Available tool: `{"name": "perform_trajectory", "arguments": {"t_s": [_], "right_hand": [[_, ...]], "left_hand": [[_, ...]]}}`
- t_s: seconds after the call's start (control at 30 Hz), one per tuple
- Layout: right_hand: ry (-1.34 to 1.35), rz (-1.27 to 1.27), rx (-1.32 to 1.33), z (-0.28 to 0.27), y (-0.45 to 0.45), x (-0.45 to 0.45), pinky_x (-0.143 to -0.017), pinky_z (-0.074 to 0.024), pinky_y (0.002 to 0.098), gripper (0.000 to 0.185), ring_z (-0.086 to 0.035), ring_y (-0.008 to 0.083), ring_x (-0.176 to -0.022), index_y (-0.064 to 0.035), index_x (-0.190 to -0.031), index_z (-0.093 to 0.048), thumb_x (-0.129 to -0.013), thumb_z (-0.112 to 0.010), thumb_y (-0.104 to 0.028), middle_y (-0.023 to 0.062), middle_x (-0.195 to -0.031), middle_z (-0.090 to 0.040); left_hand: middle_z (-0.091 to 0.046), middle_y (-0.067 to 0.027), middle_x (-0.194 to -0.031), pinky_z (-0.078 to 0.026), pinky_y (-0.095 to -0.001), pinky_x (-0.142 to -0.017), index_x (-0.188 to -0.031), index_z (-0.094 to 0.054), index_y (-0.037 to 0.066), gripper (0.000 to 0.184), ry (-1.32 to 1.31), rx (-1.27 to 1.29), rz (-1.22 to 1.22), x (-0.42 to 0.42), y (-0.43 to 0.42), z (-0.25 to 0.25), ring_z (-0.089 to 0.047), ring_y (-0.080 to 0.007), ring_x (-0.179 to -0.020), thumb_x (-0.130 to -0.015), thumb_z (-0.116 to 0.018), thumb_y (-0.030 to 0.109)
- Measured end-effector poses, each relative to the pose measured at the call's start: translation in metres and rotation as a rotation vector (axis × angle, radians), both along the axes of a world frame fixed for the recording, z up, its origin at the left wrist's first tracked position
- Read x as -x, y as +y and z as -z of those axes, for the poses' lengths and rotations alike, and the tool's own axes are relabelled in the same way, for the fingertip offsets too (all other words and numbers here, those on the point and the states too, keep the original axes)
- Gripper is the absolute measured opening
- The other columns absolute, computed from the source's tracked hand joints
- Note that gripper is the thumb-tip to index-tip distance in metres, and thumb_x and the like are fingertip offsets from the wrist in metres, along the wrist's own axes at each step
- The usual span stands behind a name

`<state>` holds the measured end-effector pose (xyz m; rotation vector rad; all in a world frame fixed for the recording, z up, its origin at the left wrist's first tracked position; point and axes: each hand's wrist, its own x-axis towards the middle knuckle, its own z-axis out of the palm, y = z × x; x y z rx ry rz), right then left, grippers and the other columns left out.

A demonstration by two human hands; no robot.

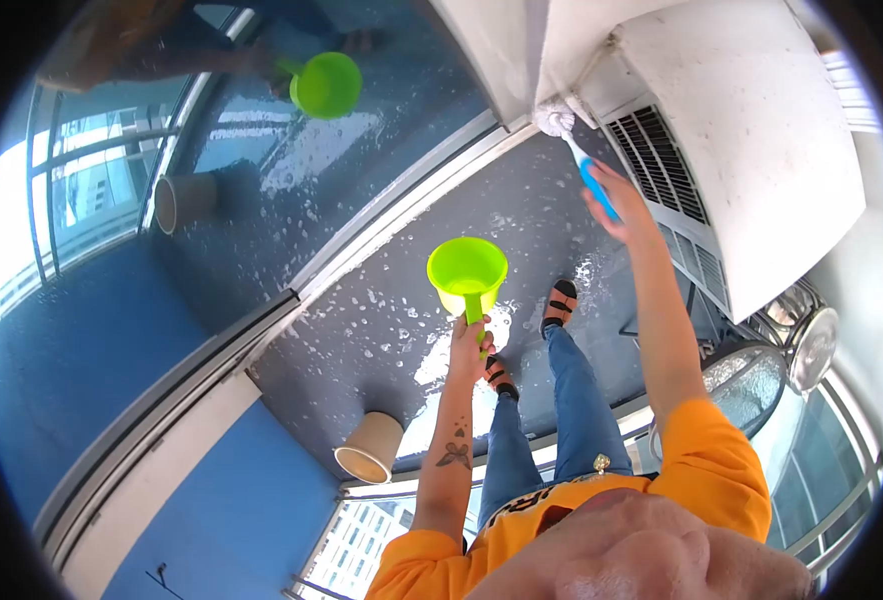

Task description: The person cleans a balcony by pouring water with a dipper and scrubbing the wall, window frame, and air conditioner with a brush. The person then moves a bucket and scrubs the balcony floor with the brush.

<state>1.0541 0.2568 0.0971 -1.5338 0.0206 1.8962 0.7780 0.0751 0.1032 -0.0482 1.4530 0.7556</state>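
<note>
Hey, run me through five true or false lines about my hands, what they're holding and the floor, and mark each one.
1. The left hand grips the green dipper by its handle. True.
2. The right hand is empty. False: it holds a blue-and-white brush.
3. The brush head is inside the dipper. False: it is in the corner near the white unit.
4. Pale spots dot the gray floor. True.
5. Both sleeves are blue. False: they are orange-yellow.
</note>
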Motion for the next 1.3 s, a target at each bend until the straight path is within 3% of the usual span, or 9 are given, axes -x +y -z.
{"name": "perform_trajectory", "arguments": {"t_s": [0.1,0.17,0.27,0.43,0.6,0.67,0.83,1.03,1.3], "right_hand": [[-0.13,-0.061,0.021,0.151,0.049,0.023,-0.037,-0.0352,0.0229,0.028,-0.047,0.0112,-0.048,-0.0178,-0.114,-0.047,-0.088,-0.052,-0.023,0.0038,-0.066,-0.052],[-0.235,-0.114,0.034,0.198,0.05,0.017,-0.039,-0.0369,0.0253,0.028,-0.048,0.0128,-0.049,-0.0183,-0.115,-0.046,-0.088,-0.051,-0.024,0.0044,-0.066,-0.052],[-0.288,-0.16,0.062,0.199,0.029,0.007,-0.038,-0.0356,0.0247,0.03,-0.048,0.0131,-0.048,-0.0202,-0.117,-0.046,-0.087,-0.051,-0.024,0.0036,-0.064,-0.051],[-0.358,-0.293,-0.098,0.083,-0.025,-0.008,-0.035,-0.0332,0.0254,0.034,-0.047,0.0118,-0.044,-0.017,-0.12,-0.046,-0.087,-0.052,-0.026,0.0033,-0.063,-0.05],[-0.485,-0.433,-0.086,0.178,0.033,0.006,-0.035,-0.0371,0.025,0.032,-0.049,0.0117,-0.045,-0.0137,-0.114,-0.05,-0.085,-0.055,-0.026,0.0042,-0.062,-0.051],[-0.681,-0.603,-0.055,0.208,0.025,0.018,-0.034,-0.0364,0.0269,0.037,-0.048,0.0131,-0.044,-0.0129,-0.118,-0.047,-0.085,-0.055,-0.025,0.0053,-0.061,-0.05],[-0.629,-0.779,-0.109,0.241,-0.047,0.042,-0.034,-0.0424,0.0306,0.029,-0.05,0.0146,-0.043,-0.0099,-0.11,-0.053,-0.082,-0.059,-0.018,0.0048,-0.059,-0.049],[-0.616,-0.968,-0.097,0.233,-0.151,0.068,-0.032,-0.0391,0.0296,0.012,-0.048,0.0139,-0.042,-0.0063,-0.09,-0.052,-0.081,-0.055,-0.014,0.0031,-0.062,-0.049],[-0.699,-1.414,-0.029,0.183,-0.215,0.181,-0.033,-0.0374,0.0283,0.033,-0.045,0.0138,-0.039,-0.0054,-0.094,-0.05,-0.084,-0.055,-0.036,0.0053,-0.061,-0.048]], "left_hand": [[-0.048,-0.003,-0.089,-0.034,-0.0235,-0.046,-0.104,-0.047,0.006,0.022,-0.001,0.022,-0.011,0.0,-0.004,0.013,-0.038,-0.0091,-0.054,-0.083,-0.044,0.005],[-0.048,-0.0031,-0.09,-0.035,-0.0237,-0.045,-0.104,-0.047,0.006,0.021,0.005,-0.009,-0.026,0.005,-0.01,0.024,-0.039,-0.0092,-0.054,-0.083,-0.043,0.005],[-0.047,-0.0037,-0.092,-0.036,-0.0243,-0.045,-0.104,-0.046,0.006,0.021,-0.015,-0.011,-0.022,0.015,-0.017,0.029,-0.039,-0.0091,-0.055,-0.084,-0.042,0.005],[-0.048,-0.0034,-0.089,-0.038,-0.025,-0.046,-0.102,-0.047,0.005,0.019,-0.012,-0.023,-0.105,0.041,-0.037,0.028,-0.04,-0.0091,-0.055,-0.084,-0.041,0.006],[-0.049,-0.0039,-0.086,-0.042,-0.0257,-0.048,-0.102,-0.049,0.004,0.02,0.06,-0.001,-0.119,0.065,-0.065,0.042,-0.045,-0.0101,-0.057,-0.083,-0.042,0.009],[-0.051,-0.0038,-0.085,-0.046,-0.0267,-0.052,-0.103,-0.05,0.004,0.022,0.093,0.012,-0.065,0.076,-0.081,0.049,-0.048,-0.0106,-0.061,-0.083,-0.042,0.012],[-0.05,-0.0031,-0.075,-0.046,-0.0233,-0.048,-0.096,-0.053,0.005,0.018,0.203,0.044,-0.206,0.091,-0.123,0.057,-0.048,-0.0091,-0.055,-0.084,-0.043,0.013],[-0.052,-0.0022,-0.077,-0.044,-0.0237,-0.049,-0.095,-0.052,0.006,0.016,0.259,0.077,-0.397,0.13,-0.186,0.063,-0.049,-0.0082,-0.058,-0.085,-0.046,0.018],[-0.054,-0.0018,-0.072,-0.037,-0.0215,-0.04,-0.09,-0.053,0.004,0.019,0.557,0.068,-0.688,0.238,-0.322,0.06,-0.045,-0.0066,-0.046,-0.091,-0.046,0.021]]}}
